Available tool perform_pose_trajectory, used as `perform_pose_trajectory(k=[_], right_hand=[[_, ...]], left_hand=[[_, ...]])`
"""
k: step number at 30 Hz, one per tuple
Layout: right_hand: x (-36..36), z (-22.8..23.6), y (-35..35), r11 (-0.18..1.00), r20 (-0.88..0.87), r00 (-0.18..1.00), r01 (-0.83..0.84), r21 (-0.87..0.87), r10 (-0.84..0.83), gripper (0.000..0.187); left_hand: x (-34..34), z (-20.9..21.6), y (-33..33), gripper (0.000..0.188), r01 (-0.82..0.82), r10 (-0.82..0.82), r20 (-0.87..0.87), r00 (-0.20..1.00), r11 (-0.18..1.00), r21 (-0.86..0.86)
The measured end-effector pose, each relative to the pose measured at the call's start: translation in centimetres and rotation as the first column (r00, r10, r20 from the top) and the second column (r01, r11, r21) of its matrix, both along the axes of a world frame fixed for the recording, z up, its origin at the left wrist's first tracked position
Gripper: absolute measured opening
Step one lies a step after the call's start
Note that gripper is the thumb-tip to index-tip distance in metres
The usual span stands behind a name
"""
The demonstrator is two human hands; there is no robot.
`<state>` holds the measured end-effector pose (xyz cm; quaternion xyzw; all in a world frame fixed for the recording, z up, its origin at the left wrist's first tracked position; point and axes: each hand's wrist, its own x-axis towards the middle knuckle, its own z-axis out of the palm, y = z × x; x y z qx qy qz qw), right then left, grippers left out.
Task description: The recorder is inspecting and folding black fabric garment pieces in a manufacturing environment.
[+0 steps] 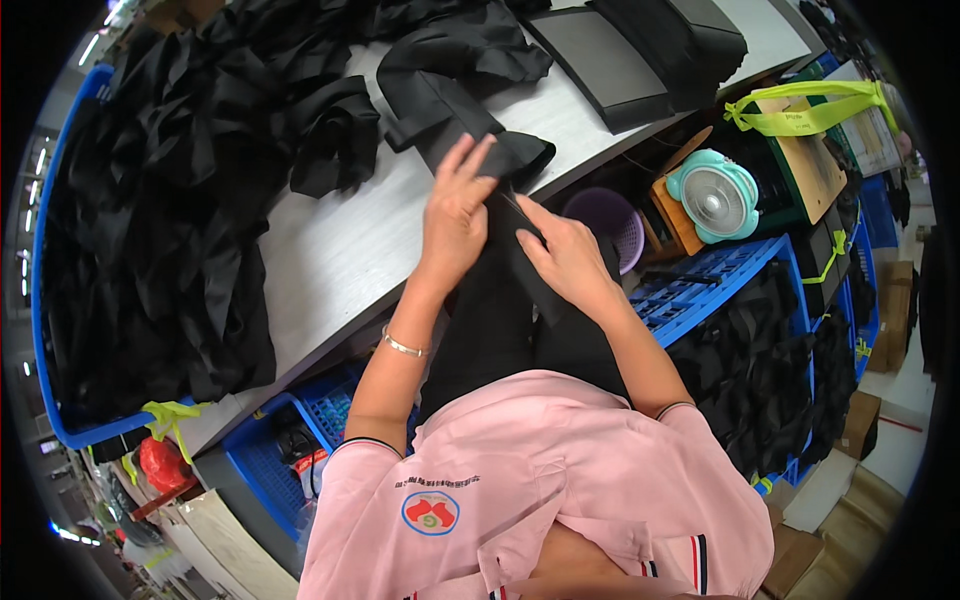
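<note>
A long black fabric piece [455,110] lies folded over the table's near edge, and a dark strip hangs down toward my lap. My left hand [455,225] rests on the fabric with its fingers stretched out and slightly apart. To its right, my right hand [572,260] is closed on the hanging edge of the fabric, index finger and thumb against the cloth. A thin dark line shows at the right index fingertip; whether it is a tool or a fabric edge I cannot make out.
Left on the white table [335,245] is a large heap of black fabric pieces [170,200] in a blue crate. Flat black and grey panels [610,70] lie at the back right. Below on the right are a purple bin [610,225], a turquoise fan [715,197] and blue crates [720,290].
</note>
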<state>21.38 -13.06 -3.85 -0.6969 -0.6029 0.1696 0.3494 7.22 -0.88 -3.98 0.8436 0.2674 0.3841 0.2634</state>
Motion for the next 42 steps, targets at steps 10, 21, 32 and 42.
perform_pose_trajectory(k=[10,21,32,42], right_hand=[[0.5,-6.7,0.7,0.976,-0.347,0.921,-0.118,0.184,0.177,0.02],[0.2,0.2,0.0,0.965,-0.984,-0.088,0.2,-0.173,-0.158,0.036],[-0.7,0.0,-0.7,0.96,-0.995,-0.04,0.263,-0.096,-0.088,0.036],[-1.5,0.1,0.0,0.942,-0.988,-0.015,0.301,-0.149,-0.152,0.038]], left_hand=[[-2.7,3.3,-7.5,0.041,0.219,-0.217,0.065,0.974,0.975,-0.028],[-1.6,1.6,-12.1,0.092,-0.103,0.134,0.176,0.975,0.979,-0.176],[-0.7,2.4,-12.2,0.067,-0.17,0.247,0.345,0.905,0.956,-0.237],[-1.8,1.7,-12.2,0.069,-0.129,0.227,0.358,0.906,0.952,-0.277]])
